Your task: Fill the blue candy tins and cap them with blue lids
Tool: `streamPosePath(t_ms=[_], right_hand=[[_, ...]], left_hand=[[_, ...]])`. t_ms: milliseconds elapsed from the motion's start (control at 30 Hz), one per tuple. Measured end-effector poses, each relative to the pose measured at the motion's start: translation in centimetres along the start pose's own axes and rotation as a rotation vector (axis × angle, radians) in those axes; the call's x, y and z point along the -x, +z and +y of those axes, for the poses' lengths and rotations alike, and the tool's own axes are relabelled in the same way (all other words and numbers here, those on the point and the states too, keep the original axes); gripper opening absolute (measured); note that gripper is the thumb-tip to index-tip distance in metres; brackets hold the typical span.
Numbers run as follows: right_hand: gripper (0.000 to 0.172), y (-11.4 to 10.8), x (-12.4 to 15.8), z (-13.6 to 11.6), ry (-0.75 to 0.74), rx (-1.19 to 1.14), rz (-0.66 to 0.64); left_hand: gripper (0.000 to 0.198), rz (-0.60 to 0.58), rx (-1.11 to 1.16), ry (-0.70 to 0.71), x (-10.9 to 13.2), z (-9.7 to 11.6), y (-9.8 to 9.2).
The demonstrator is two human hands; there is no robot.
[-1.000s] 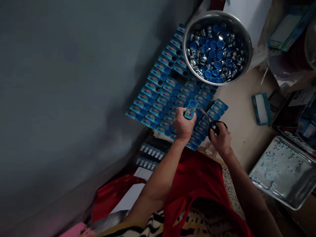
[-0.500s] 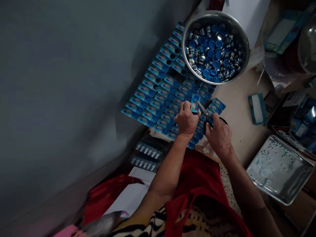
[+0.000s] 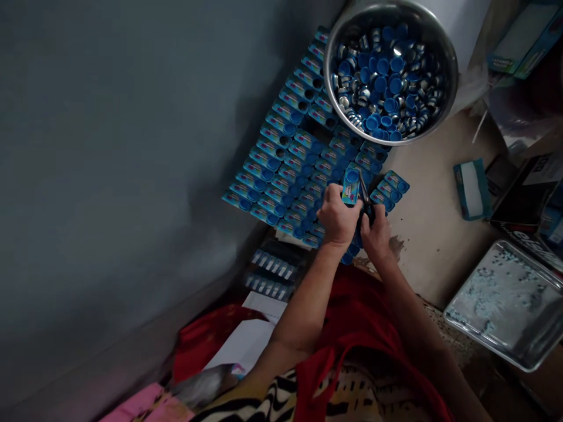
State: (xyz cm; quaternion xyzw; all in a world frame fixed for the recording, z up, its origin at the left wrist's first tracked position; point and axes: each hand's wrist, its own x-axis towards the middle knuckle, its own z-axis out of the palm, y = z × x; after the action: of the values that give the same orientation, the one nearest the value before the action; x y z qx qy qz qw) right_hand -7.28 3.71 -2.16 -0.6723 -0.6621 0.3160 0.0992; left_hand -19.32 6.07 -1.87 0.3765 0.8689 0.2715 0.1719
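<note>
My left hand [image 3: 338, 215] grips a small blue printed card [image 3: 350, 186] with a round blue cap near its top end. Black-handled scissors [image 3: 366, 196] are in my right hand [image 3: 376, 231], their blades lying along the right edge of the card. Beneath and left of my hands, rows of similar blue cards [image 3: 273, 186] cover the table. Some of them show blue caps, and a few have dark round holes. Further blue cards [image 3: 389, 190] lie just right of the scissors.
A steel bowl [image 3: 449, 111] of blue and silver caps stands behind the cards. To the right are a teal box [image 3: 472, 189], a black carton [image 3: 519, 196] and a metal tray [image 3: 505, 354] with small pale bits. A wall [image 3: 109, 146] rises at left.
The scissor blades have swung more upright and come closer to the card's right edge, with my right hand moving left. The view has shifted slightly. My left hand still holds the card.
</note>
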Motion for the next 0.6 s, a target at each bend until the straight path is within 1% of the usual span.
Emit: streamPosePath(t_ms=[67,133,200,267,333,433,533,600], right_hand=[[0.017,0.6,0.0,1.2,-0.011,-0.121,0.068],[0.023,0.3,0.3,2.4,-0.010,-0.175,0.133],[0.026,-0.8,0.7,3.4,0.000,-0.152,0.168],[0.024,-2.6,0.7,3.5,-0.032,-0.063,0.167],[0.019,-4.6,0.2,2.7,-0.115,0.063,0.137],[0.016,-7.6,-1.2,0.6,-0.234,0.298,0.050],[0.018,-9.8,-2.2,-1.4,-0.260,0.504,-0.051],[0.019,-10.9,-2.4,-2.2,-0.258,0.594,-0.102]], left_hand=[[0.041,0.007,-0.006,-0.001,-0.2,-0.3,-0.1],[0.041,0.013,0.000,0.014,-0.5,-0.7,-0.3],[0.040,0.011,0.013,0.030,-0.6,-1.0,-0.6],[0.040,0.013,0.029,0.033,-0.5,-1.2,-0.7],[0.040,0.021,0.044,0.029,-0.3,-1.3,-0.7],[0.041,0.025,0.061,0.032,-0.2,-1.5,-0.7],[0.039,0.028,0.072,0.051,-0.3,-1.6,-0.8],[0.038,0.028,0.080,0.059,-0.4,-1.6,-0.9]])
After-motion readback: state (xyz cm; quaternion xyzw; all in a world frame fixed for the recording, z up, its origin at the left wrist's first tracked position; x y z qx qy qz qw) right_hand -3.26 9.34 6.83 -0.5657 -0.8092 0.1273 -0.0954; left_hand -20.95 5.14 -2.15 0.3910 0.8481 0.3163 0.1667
